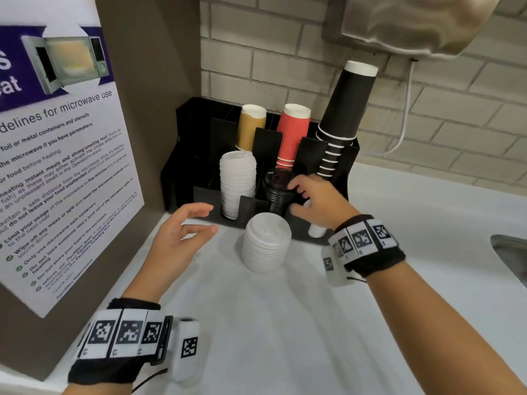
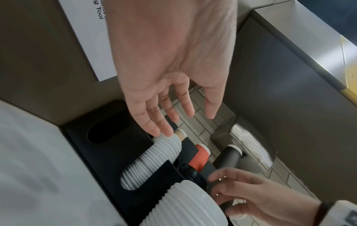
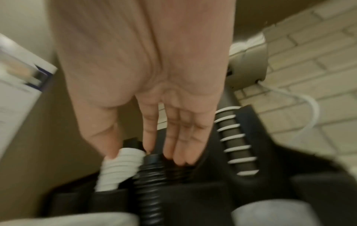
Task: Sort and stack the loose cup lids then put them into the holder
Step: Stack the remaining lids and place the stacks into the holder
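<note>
Right hand (image 1: 315, 196) fingers extended, touching black lid stack (image 1: 277, 192) seated in holder (image 1: 199, 155) beside white lid stack (image 1: 238, 183). Left hand (image 1: 182, 235) spread, holding nothing, above tabletop (image 1: 285, 323). Second white stack (image 1: 266, 242) stands loose before holder

Three lid stacks (image 1: 266, 242) (two white, one black), three cup stacks (image 1: 292, 135), one holder (image 1: 189, 129).

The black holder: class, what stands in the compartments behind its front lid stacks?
Behind the white lid stack a tan cup stack; behind the black lid stack a red one. Their lower ends are hidden inside the holder.
</note>
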Demonstrator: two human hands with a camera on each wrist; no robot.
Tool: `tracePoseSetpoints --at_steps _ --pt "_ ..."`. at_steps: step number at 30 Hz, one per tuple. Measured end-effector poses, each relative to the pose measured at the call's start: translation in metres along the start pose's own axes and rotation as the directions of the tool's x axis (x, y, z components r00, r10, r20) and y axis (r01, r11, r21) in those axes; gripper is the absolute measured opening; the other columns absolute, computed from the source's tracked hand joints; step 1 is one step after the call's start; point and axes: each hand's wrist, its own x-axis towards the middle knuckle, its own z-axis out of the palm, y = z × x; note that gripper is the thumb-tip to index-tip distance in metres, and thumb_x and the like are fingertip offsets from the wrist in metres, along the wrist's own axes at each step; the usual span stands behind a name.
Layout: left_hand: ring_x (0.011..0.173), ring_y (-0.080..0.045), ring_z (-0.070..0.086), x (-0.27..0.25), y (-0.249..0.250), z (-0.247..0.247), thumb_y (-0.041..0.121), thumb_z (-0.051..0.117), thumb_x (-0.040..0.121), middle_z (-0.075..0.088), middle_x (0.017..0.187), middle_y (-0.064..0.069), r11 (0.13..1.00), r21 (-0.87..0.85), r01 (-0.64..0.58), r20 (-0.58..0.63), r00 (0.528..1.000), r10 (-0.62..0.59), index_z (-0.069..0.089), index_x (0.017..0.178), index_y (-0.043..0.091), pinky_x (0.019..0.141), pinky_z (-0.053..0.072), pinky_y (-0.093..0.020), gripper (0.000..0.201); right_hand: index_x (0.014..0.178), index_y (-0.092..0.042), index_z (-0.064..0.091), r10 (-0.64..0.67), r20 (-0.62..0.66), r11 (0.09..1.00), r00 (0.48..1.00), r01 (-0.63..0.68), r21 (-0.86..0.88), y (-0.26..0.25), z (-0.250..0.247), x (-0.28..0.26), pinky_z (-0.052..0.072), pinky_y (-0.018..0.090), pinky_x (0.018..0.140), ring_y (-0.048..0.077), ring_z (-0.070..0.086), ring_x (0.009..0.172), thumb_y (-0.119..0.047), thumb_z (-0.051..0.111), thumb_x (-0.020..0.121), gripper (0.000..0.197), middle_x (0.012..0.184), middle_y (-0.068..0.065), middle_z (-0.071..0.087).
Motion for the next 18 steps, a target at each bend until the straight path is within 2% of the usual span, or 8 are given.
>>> tracePoseSetpoints --at_steps 1,3,5,8,14,16,18 --pt "0.088 -0.002 0.064 0.0 0.0 0.0 0.015 0.069 0.089 0.062 0.117 0.016 1.0 0.0 0.002 -0.001 1.0 -0.002 0.065 0.1 0.046 0.072 0.049 -0.012 0.034 0.129 -0.017 0.051 -0.003 0.088 1.0 0.996 0.002 0.011 -0.011 0.008 -0.004 0.047 0.033 0.088 0.02 0.054 0.103 -0.034 0.073 0.081 0.055 0.114 0.005 0.051" --pt "0.089 -0.003 0.064 -0.001 0.002 0.0 0.014 0.069 0.089 0.062 0.117 0.017 1.0 -0.013 0.001 -0.006 1.0 -0.001 0.065 0.098 0.048 0.078 0.048 -0.019 0.035 0.137 -0.027 0.04 0.049 0.302 0.998 0.952 -0.039 -0.04 -0.025 0.026 -0.008 0.042 0.031 0.091 0.018 0.048 0.109 -0.054 0.073 0.075 0.076 0.122 0.0 0.045" --pt "0.089 -0.004 0.064 -0.002 0.004 0.001 0.014 0.069 0.089 0.062 0.117 0.016 1.0 -0.023 0.002 -0.009 1.0 -0.002 0.065 0.099 0.046 0.08 0.049 -0.024 0.034 0.142 -0.034 0.032 0.07 0.378 0.995 0.923 -0.039 -0.09 -0.03 0.041 -0.008 0.042 0.035 0.096 0.023 0.045 0.114 -0.056 0.078 0.067 0.091 0.129 0.001 0.038" --pt "0.088 -0.004 0.063 -0.004 0.005 0.002 0.013 0.069 0.089 0.062 0.118 0.014 1.0 -0.023 0.008 -0.011 1.0 -0.008 0.065 0.103 0.041 0.082 0.049 -0.027 0.031 0.142 -0.036 0.03 0.047 0.373 0.994 0.927 -0.007 -0.107 -0.032 0.054 -0.005 0.045 0.039 0.096 0.027 0.048 0.114 -0.051 0.081 0.065 0.093 0.133 0.003 0.034" --pt "0.086 -0.001 0.063 -0.006 0.006 0.001 0.015 0.069 0.089 0.061 0.117 0.014 1.0 -0.007 0.022 -0.011 1.0 -0.022 0.064 0.105 0.039 0.081 0.047 -0.022 0.029 0.135 -0.033 0.038 0.046 0.3 0.999 0.953 -0.038 -0.035 -0.032 0.056 -0.002 0.043 0.03 0.083 0.026 0.05 0.105 -0.041 0.08 0.066 0.082 0.118 0.0 0.035" --pt "0.084 0.002 0.063 -0.007 0.006 0.004 0.015 0.07 0.088 0.061 0.116 0.015 1.0 0.003 0.019 -0.012 1.0 -0.019 0.064 0.106 0.038 0.078 0.047 -0.017 0.03 0.134 -0.033 0.04 0.047 0.236 0.998 0.971 -0.054 0.025 -0.033 0.047 -0.005 0.042 0.029 0.085 0.024 0.048 0.107 -0.038 0.08 0.066 0.079 0.116 -0.001 0.036" --pt "0.086 0.003 0.064 -0.009 0.009 0.01 0.018 0.074 0.084 0.06 0.117 0.014 1.0 -0.014 0.022 0.006 1.0 -0.022 0.062 0.11 0.038 0.076 0.047 -0.016 0.035 0.132 -0.034 0.042 0.039 0.138 0.984 0.99 -0.062 0.166 -0.038 0.035 -0.012 0.039 0.025 0.086 0.021 0.045 0.112 -0.034 0.081 0.068 0.075 0.119 -0.002 0.038"
